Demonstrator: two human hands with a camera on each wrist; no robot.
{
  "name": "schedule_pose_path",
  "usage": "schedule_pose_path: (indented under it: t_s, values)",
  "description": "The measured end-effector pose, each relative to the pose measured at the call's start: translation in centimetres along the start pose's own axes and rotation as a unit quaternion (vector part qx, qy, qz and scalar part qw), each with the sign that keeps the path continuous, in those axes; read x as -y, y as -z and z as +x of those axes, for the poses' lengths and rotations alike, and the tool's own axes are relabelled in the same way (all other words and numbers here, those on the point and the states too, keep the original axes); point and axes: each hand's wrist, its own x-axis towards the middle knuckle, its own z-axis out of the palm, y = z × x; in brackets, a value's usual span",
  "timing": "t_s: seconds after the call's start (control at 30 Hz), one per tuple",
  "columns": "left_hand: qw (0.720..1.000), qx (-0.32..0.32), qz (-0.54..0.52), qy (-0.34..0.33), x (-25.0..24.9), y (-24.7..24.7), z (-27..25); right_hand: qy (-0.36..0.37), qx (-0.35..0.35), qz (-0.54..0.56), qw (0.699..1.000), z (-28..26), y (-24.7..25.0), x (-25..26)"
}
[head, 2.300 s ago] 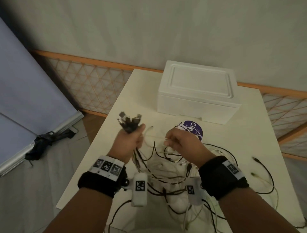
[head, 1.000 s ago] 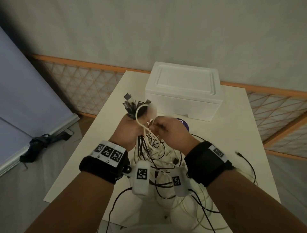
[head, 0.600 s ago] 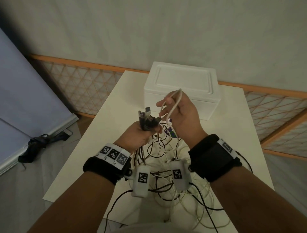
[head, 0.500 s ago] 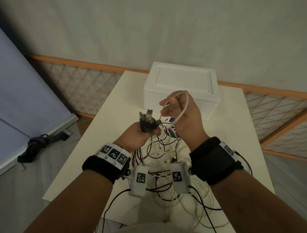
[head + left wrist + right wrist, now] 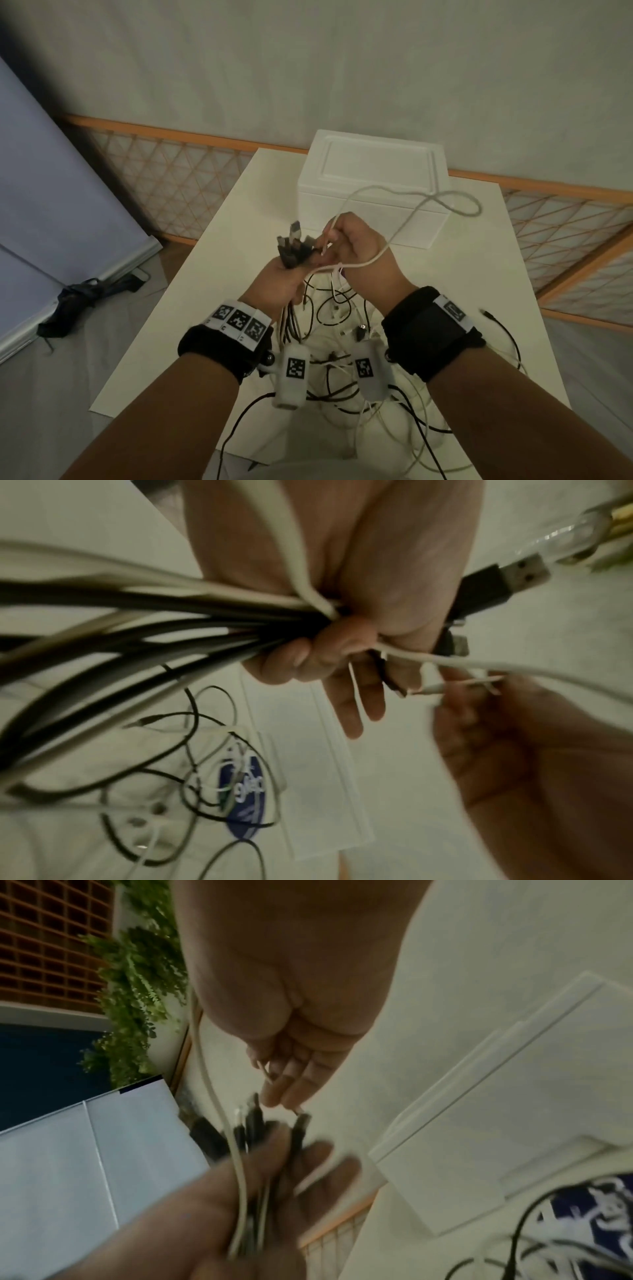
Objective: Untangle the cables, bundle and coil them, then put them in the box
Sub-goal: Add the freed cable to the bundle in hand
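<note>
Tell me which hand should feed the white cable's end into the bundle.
Probably the right hand: it already pinches the white cable beside the plugs, while the left hand is full, gripping the bundle.

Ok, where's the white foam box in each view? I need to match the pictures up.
Head: white foam box at top centre, on the table's far end, lid on.
Left wrist: low centre, below the left hand.
Right wrist: right side.
Shared landmark: the gathered cable plugs.
</note>
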Motion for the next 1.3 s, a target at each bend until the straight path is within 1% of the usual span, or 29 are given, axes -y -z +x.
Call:
schedule_pose_path:
  t_s: [0.03,0.1,0.17,0.2,0.23,0.3,0.33,0.37,0.4,0.43,0.47,0.5,0.53,0.6,0.63,0.67,0.7,0.73,0.8,0.83,0.9,0.97,1.0,1.07,1.1,1.13,1.17,1.23,1.3]
  values:
    - [1.0,0.0,0.018,0.013,0.6,0.1,0.0,-0.007,-0.012,-0.017,1.0,0.1,0.5,0.2]
    - [0.999,-0.034,0.018,0.022,1.5,0.7,0.2,-0.007,-0.019,-0.12,0.993,0.1,2.0,-0.2]
    - [0.996,-0.08,-0.026,0.026,1.9,1.9,0.5,-0.052,-0.013,-0.26,0.964,-0.8,4.3,-2.9]
    - [0.993,-0.096,-0.061,0.028,1.9,2.5,0.6,-0.096,0.001,-0.332,0.938,-1.8,5.7,-4.9]
    - [0.989,-0.111,-0.093,0.031,1.9,3.1,0.7,-0.138,0.039,-0.409,0.901,-3.0,7.0,-7.1]
    - [0.98,-0.144,-0.137,0.031,1.6,3.9,0.8,-0.225,0.179,-0.523,0.802,-5.6,9.0,-10.4]
    - [0.975,-0.156,-0.155,0.032,1.5,4.1,0.8,-0.263,0.219,-0.543,0.767,-6.6,9.9,-11.5]
    - [0.971,-0.166,-0.17,0.037,1.3,4.1,0.8,-0.292,0.214,-0.531,0.766,-7.2,10.6,-11.8]
    - [0.968,-0.171,-0.178,0.042,1.2,4.1,0.8,-0.304,0.177,-0.498,0.793,-7.5,11.1,-11.5]
    - [0.968,-0.175,-0.176,0.046,1.1,4.0,0.8,-0.298,0.121,-0.464,0.826,-7.3,11.4,-11.0]
    - [0.969,-0.178,-0.166,0.047,1.1,3.8,0.8,-0.275,0.051,-0.426,0.861,-6.8,11.3,-9.9]
    - [0.97,-0.182,-0.151,0.046,1.0,3.6,0.9,-0.252,-0.012,-0.388,0.886,-6.1,11.1,-8.5]
    - [0.972,-0.185,-0.138,0.045,1.0,3.3,1.0,-0.226,-0.06,-0.349,0.907,-5.5,10.5,-6.7]
    - [0.973,-0.185,-0.135,0.041,0.8,2.6,1.0,-0.134,-0.132,-0.288,0.939,-4.6,8.6,-2.7]
    - [0.972,-0.18,-0.147,0.038,0.6,2.2,0.9,-0.077,-0.136,-0.266,0.951,-4.2,7.2,-0.8]
    - [0.971,-0.169,-0.164,0.034,0.2,1.8,0.6,-0.029,-0.107,-0.251,0.962,-4.0,5.7,0.7]
    - [0.971,-0.154,-0.181,0.026,-0.2,1.3,0.4,-0.004,-0.046,-0.234,0.971,-3.9,3.9,1.5]
    - [0.971,-0.136,-0.194,0.014,-0.7,0.7,0.0,-0.01,0.035,-0.212,0.977,-3.8,2.0,1.9]
    - [0.973,-0.107,-0.204,-0.019,-1.8,-0.6,-0.8,-0.076,0.189,-0.145,0.968,-3.6,-1.2,1.8]
    - [0.973,-0.095,-0.207,-0.037,-2.4,-1.0,-1.1,-0.113,0.234,-0.108,0.96,-3.5,-2.5,1.4]
    - [0.97,-0.067,-0.225,-0.062,-3.4,-1.2,-1.6,-0.158,0.249,-0.072,0.953,-3.7,-3.9,0.3]
    - [0.959,-0.065,-0.268,-0.069,-4.3,-0.3,-1.8,-0.149,0.258,-0.129,0.946,-4.0,-4.0,-0.6]
    - [0.951,-0.078,-0.29,-0.069,-4.7,0.6,-1.7,-0.122,0.281,-0.196,0.932,-4.2,-3.6,-1.0]
    - [0.931,-0.126,-0.337,-0.063,-5.4,3.3,-1.5,-0.07,0.315,-0.34,0.884,-4.9,-1.9,-1.9]
    - [0.919,-0.153,-0.358,-0.063,-5.5,5.2,-1.3,-0.067,0.316,-0.389,0.863,-5.2,-0.7,-2.5]
    - [0.908,-0.173,-0.377,-0.062,-5.5,7.1,-1.2,-0.083,0.306,-0.421,0.85,-5.4,0.6,-3.1]
    - [0.898,-0.186,-0.394,-0.056,-5.4,8.8,-1.1,-0.099,0.288,-0.439,0.846,-5.7,2.0,-3.5]
    - [0.882,-0.2,-0.425,-0.033,-4.7,11.4,-1.2,-0.104,0.245,-0.451,0.852,-6.2,3.9,-3.7]
    - [0.881,-0.21,-0.424,-0.005,-3.8,12.4,-1.2,-0.076,0.216,-0.467,0.854,-6.4,5.0,-3.5]
